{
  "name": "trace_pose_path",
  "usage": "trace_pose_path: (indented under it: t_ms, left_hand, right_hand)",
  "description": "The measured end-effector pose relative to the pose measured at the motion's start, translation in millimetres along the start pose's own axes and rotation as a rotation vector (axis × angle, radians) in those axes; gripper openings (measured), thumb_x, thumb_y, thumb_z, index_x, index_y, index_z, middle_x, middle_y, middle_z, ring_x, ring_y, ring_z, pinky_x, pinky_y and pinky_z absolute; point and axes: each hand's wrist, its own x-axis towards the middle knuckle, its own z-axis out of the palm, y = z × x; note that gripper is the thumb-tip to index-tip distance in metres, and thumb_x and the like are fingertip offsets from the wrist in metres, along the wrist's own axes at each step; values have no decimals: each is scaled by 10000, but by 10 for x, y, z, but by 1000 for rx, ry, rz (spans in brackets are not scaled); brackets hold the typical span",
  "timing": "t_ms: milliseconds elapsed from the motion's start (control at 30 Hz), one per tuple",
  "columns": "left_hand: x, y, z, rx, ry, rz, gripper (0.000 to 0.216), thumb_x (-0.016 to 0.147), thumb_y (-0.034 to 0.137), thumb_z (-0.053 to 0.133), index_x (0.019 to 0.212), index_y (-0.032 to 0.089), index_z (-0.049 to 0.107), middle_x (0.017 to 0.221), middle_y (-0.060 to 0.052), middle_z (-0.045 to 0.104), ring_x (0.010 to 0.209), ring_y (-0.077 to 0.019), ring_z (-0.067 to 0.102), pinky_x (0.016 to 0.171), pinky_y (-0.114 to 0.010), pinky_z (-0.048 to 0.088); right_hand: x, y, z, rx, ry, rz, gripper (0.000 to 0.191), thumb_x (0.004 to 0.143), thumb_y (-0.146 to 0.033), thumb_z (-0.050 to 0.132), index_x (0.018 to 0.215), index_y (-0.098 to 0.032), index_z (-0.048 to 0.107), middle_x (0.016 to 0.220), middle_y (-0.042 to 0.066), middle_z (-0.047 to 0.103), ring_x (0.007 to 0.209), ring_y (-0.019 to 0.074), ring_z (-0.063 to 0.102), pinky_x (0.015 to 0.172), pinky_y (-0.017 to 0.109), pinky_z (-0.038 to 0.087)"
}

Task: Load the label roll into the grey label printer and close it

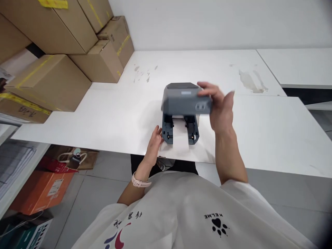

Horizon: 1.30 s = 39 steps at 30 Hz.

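Right grip (220, 110) touches the grey lid (184, 103), thumb splayed away.

White short-sleeved T-shirt (178, 207): black paw print (217, 223) and "KELME" lettering (213, 216) at 5 o'clock, purple-and-red swoosh emblem (119, 241) at 7. Pale pink perforated wristband (140, 183) on the left wrist (144, 171); black trousers (186, 166) at 6 o'clock.

1. Lots of rm on tabletop (261, 135) to R of R grip (221, 109); easy to pass.
2. Also rm btw. gray machine (193, 130) & big brown boxes (55, 81) on L.
3. Boxes, stacked high, block far L corner.
4. Wall (202, 26) stops reach at back; rm btw. it & machine.
5. Lid (183, 101) is up, w/ R grip at R end; blocks machine's back part from above.
6. L grip (155, 142) blocks machine's L side.
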Motion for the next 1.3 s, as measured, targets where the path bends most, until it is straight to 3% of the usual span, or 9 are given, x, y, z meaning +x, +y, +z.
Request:
trace_pose_path:
  t_ms: [133,333,600,733,800,900,1000,1167,1300]
  left_hand:
    - [166,122,45,57,92,83,773,948,739,397,1621,390,244,1762,-1,183,1630,-278,175,1300,-455,265]
    - [334,235,285,83,40,129,951,860,540,725,1629,361,196,1748,-31,223,1608,-297,240,1286,-420,316]
    - [355,141,344,104,65,191,893,871,554,692,1610,356,231,1704,-51,312,1558,-318,332,1233,-429,379]
    - [54,-84,361,247,368,257,714,861,583,689,1470,309,434,1564,-103,460,1409,-287,478,1118,-409,454]
    - [-147,-209,378,262,547,264,415,894,593,632,1149,265,621,1181,-76,654,1066,-217,616,942,-365,515]
    - [-311,-256,415,176,237,37,478,915,625,556,661,222,592,660,-7,566,635,-141,519,651,-303,471]
    - [-282,-139,454,33,-16,-203,487,851,605,643,581,202,609,548,14,536,488,-91,420,511,-266,366]
    - [-258,-62,459,-14,-1,-204,405,834,482,695,566,194,599,539,27,562,450,-62,403,469,-237,322]
    - [-317,-135,397,47,106,67,443,907,448,622,544,195,595,500,29,507,473,-85,430,488,-250,352]
  right_hand:
    - [-615,-64,132,-43,-97,0,321,1053,-485,463,1193,-321,700,1546,8,557,1510,291,440,1231,548,414]
    - [-910,74,410,-32,43,141,563,1033,-375,502,1572,-342,343,1698,76,329,1571,288,338,1216,536,432]
    - [-948,85,469,-173,74,114,558,1051,-329,432,1585,-349,270,1654,108,375,1549,276,370,1195,578,448]
    - [-953,27,460,-154,82,95,411,1057,-310,422,1468,-319,430,1606,111,446,1529,269,396,1212,577,421]
    - [-957,6,460,-144,82,104,353,1061,-318,410,1406,-307,487,1592,108,467,1526,274,401,1221,584,402]
    - [-965,-3,467,-147,97,126,332,1065,-341,388,1366,-299,520,1581,109,485,1524,288,401,1217,601,392]
    - [-963,14,456,-158,113,100,306,1062,-348,398,1311,-295,569,1546,99,529,1528,291,395,1217,596,385]
    - [-948,74,367,-418,20,-140,307,1061,-418,419,1146,-319,697,1501,49,592,1505,309,417,1189,562,394]
    - [-927,102,328,-629,-20,-243,334,1050,-495,434,1183,-344,700,1507,-6,604,1532,329,367,1258,603,187]
